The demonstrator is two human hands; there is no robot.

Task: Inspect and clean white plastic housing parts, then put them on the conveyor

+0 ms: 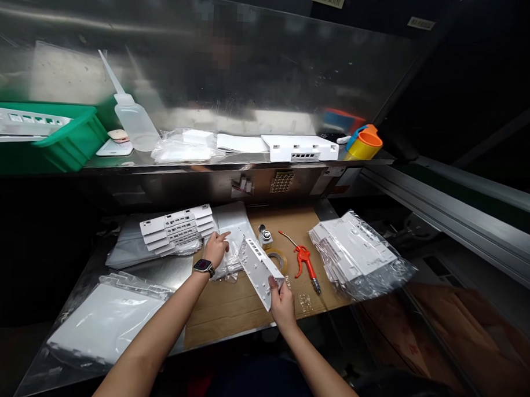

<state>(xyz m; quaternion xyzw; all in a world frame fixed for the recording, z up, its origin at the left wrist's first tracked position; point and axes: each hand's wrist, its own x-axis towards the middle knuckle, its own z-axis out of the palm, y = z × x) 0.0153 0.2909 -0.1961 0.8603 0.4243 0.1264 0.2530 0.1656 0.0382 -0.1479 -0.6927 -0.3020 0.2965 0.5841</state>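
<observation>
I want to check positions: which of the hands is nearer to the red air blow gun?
Right. The right hand is just left of the red air blow gun; the left hand is farther left.

Bare cardboard (226, 310) between hands; tape roll (277, 259), air gun (305, 262) beyond.

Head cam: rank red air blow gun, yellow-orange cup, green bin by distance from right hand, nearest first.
Measured from the right hand, which holds a white plastic panel:
1. Red air blow gun, on the cardboard just right of the hand.
2. Yellow-orange cup, on the upper shelf, right end.
3. Green bin, on the upper shelf, far left.
</observation>
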